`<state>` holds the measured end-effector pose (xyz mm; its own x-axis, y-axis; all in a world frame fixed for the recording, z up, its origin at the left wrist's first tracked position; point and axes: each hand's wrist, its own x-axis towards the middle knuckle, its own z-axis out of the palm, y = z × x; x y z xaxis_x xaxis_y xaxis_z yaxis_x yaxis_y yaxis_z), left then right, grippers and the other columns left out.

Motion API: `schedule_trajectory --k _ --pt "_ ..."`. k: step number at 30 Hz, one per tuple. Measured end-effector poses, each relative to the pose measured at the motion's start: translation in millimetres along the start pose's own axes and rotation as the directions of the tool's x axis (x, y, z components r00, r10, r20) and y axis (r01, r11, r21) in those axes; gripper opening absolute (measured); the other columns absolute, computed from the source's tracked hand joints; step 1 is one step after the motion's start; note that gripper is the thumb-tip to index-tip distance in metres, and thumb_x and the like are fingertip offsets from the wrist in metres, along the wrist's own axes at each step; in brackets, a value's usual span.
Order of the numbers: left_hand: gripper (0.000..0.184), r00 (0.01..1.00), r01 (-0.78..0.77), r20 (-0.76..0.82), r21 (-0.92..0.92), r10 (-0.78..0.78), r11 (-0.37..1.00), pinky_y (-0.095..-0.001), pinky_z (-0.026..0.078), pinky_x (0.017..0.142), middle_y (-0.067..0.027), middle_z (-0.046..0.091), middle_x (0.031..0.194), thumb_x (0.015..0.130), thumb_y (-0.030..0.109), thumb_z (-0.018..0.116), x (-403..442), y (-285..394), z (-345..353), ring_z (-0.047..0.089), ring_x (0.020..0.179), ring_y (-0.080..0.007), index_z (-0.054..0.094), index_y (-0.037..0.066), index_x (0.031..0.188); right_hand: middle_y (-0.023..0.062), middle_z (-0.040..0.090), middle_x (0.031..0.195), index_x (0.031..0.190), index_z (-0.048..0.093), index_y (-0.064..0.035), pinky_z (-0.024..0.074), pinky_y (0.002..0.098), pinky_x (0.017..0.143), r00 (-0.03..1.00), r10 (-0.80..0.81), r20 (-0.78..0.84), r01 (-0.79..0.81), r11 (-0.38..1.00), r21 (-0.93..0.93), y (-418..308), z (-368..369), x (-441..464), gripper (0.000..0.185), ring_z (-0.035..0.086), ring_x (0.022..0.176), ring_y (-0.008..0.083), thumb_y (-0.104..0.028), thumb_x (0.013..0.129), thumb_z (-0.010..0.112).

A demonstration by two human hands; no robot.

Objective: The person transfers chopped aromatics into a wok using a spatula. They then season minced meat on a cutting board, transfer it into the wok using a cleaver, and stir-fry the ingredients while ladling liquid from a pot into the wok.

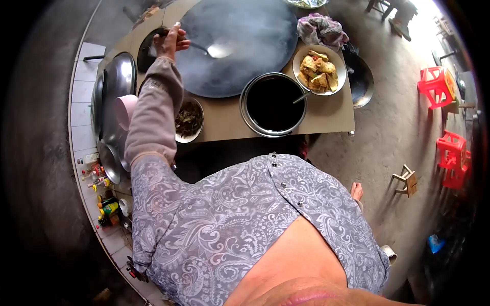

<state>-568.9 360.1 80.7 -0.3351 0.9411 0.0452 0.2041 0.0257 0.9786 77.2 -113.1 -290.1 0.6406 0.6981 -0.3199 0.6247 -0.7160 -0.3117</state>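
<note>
My left hand (pixel 172 42) is closed around the handle of a metal ladle (pixel 220 50), out over the large dark wok (pixel 219 79). Steam veils the wok and whatever it contains. At my right side, my right hand (pixel 357 192) hangs low by my shirt; its fingers look curled, and nothing shows in them. Nearest my body, a metal pot (pixel 246 113) of dark liquid has a utensil handle (pixel 302 97) leaning out of it. A bowl (pixel 200 133) of brownish shredded food sits under my left forearm.
Golden fried pieces fill a white bowl (pixel 341 86) beside a crumpled cloth (pixel 321 29). Large metal lids (pixel 120 81), a pink bowl (pixel 125 111) and several bottles (pixel 108 208) line the left. Red plastic stools (pixel 434 89) and a small wooden stool (pixel 407 181) stand right.
</note>
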Motion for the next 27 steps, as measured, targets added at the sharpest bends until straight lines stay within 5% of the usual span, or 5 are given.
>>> schedule_trajectory --k 8,17,20,23,27 --pt "0.031 0.992 0.021 -0.120 -0.040 -0.026 0.999 -0.0309 0.057 0.046 -0.0161 0.065 0.072 0.085 0.027 0.063 -17.9 -40.6 24.1 0.066 0.054 -0.0240 0.064 -0.003 0.082 0.0198 0.065 0.092 0.097 0.062 -0.0046 0.0472 0.0452 0.077 0.996 -0.077 0.036 0.076 0.997 0.025 -10.1 2.6 4.4 0.029 0.061 0.089 0.0379 -0.030 0.088 0.053" --pt "0.036 0.988 0.132 0.079 0.031 -0.134 0.991 -0.0345 0.060 0.052 -0.0137 0.064 0.073 0.084 0.033 0.063 -45.0 17.1 -7.1 0.066 0.056 -0.0238 0.062 -0.003 0.079 0.0192 0.065 0.093 0.096 0.063 -0.0048 0.0475 0.0441 0.078 1.000 0.023 0.007 -0.023 0.999 0.025 32.9 -5.1 -3.3 0.029 0.061 0.088 0.0374 -0.031 0.087 0.055" --pt "0.033 0.965 0.260 0.083 -0.226 -0.247 0.939 -0.0371 0.060 0.055 -0.0151 0.063 0.074 0.085 0.029 0.061 -41.4 -39.9 26.8 0.067 0.057 -0.0265 0.060 -0.004 0.079 0.0193 0.065 0.093 0.096 0.063 -0.0049 0.0475 0.0442 0.077 0.997 0.074 0.036 -0.073 0.997 -0.036 20.2 1.9 -10.1 0.028 0.061 0.088 0.0375 -0.031 0.087 0.055" --pt "0.032 0.982 0.046 -0.143 -0.450 -0.123 0.892 -0.0377 0.060 0.055 -0.0152 0.062 0.073 0.086 0.026 0.059 -8.8 -62.7 72.4 0.067 0.058 -0.0288 0.058 -0.005 0.077 0.0192 0.065 0.093 0.097 0.063 -0.0060 0.0474 0.0443 0.077 0.999 -0.036 0.024 0.034 0.998 0.046 8.0 1.9 -9.2 0.027 0.061 0.088 0.0374 -0.030 0.088 0.054" --pt "0.024 0.988 0.052 -0.114 -0.397 -0.105 0.917 -0.0398 0.060 0.061 -0.0173 0.061 0.074 0.085 0.017 0.057 36.6 -34.0 51.8 0.066 0.063 -0.0305 0.057 -0.007 0.082 0.0198 0.064 0.093 0.097 0.062 -0.0044 0.0467 0.0447 0.077 1.000 -0.001 0.010 0.001 0.998 0.059 -8.7 -22.3 -9.6 0.028 0.060 0.089 0.0376 -0.029 0.088 0.054"
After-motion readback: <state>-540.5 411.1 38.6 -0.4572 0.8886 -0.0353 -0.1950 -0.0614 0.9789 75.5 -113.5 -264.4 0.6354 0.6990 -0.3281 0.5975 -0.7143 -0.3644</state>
